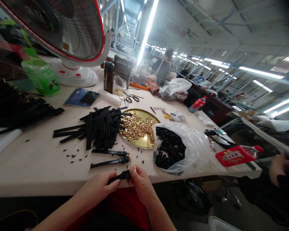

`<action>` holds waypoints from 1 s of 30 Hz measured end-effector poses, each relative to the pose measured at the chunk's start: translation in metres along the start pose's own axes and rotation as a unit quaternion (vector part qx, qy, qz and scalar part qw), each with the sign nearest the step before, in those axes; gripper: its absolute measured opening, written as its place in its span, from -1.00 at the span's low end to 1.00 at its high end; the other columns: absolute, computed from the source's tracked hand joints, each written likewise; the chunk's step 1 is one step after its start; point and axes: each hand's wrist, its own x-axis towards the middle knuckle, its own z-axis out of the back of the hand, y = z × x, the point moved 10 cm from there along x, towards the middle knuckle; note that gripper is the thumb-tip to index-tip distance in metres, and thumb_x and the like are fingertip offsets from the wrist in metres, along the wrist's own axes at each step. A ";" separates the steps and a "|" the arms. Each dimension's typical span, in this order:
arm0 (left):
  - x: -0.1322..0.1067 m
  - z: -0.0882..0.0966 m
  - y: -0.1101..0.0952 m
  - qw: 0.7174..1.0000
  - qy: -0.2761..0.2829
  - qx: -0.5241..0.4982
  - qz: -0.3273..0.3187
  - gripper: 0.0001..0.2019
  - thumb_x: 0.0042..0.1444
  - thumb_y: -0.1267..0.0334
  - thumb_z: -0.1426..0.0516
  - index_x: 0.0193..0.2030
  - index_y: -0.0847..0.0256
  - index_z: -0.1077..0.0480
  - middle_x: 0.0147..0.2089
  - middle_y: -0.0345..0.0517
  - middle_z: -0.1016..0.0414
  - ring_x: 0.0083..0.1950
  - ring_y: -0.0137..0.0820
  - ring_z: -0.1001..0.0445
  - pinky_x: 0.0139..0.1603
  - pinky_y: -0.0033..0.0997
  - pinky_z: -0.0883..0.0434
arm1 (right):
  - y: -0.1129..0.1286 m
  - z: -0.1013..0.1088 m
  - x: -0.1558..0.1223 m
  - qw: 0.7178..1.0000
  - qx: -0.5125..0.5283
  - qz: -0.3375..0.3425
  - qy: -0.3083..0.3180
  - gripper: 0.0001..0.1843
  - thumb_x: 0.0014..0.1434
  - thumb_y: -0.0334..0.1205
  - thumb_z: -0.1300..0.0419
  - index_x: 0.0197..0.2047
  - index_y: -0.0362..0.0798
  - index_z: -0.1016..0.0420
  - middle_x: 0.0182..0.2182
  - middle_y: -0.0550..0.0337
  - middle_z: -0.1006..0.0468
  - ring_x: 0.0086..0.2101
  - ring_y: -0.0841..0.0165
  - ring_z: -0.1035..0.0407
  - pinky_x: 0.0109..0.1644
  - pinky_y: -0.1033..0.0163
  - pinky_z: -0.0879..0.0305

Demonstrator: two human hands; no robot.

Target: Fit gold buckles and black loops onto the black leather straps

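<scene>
My left hand (108,183) is closed on a black strap (120,176) at the table's front edge. At the strap's right end my right hand (139,179) pinches it, with a bit of gold metal showing by the fingertips. Just beyond lie two black straps with gold clasps (109,162), side by side. Behind them is a heap of loose black strips (101,126). A round gold tray (146,143) holds many gold metal clasps (137,126). To its right, an open clear plastic bag (197,144) contains small black loops (170,149).
A fan (74,75) stands at the back left near a green pouch (42,75). Scissors (133,97), a dark bottle (109,77) and a blue booklet (77,97) lie or stand behind. A red bottle (238,155) lies at right, near another person's hand (279,166).
</scene>
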 end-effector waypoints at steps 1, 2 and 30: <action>0.001 -0.001 -0.002 1.000 0.006 -0.024 0.001 -0.76 0.06 0.11 0.02 -0.29 0.19 -0.37 -0.43 -0.23 -0.47 -0.48 -0.40 -0.38 -0.48 -0.51 -0.22 | 0.001 -0.001 0.000 1.000 -0.018 0.006 0.003 -0.68 -0.04 -0.02 -0.26 -0.43 -0.10 -0.33 -0.61 0.33 -0.33 -0.59 0.53 -0.12 -0.47 0.39 -0.04; 0.002 -0.003 -0.003 0.999 0.011 -0.047 0.004 -0.73 0.05 0.09 0.02 -0.23 0.18 -0.35 -0.40 -0.23 -0.47 -0.50 -0.41 -0.38 -0.50 -0.51 -0.23 | 0.000 -0.003 -0.001 1.000 -0.025 0.004 0.012 -0.68 -0.04 -0.02 -0.26 -0.43 -0.10 -0.33 -0.62 0.34 -0.32 -0.59 0.53 -0.11 -0.47 0.39 -0.03; -0.009 -0.020 0.016 0.979 0.059 -0.191 0.037 -0.83 -0.07 0.24 -0.05 -0.34 0.24 -0.36 -0.47 -0.26 -0.47 -0.42 -0.40 -0.44 -0.39 -0.48 -0.34 | 0.010 -0.004 -0.021 0.941 -0.328 0.086 -0.020 -0.98 0.02 -0.31 -0.11 -0.39 -0.04 -0.32 -0.55 0.33 -0.28 -0.51 0.45 -0.15 -0.43 0.34 -0.07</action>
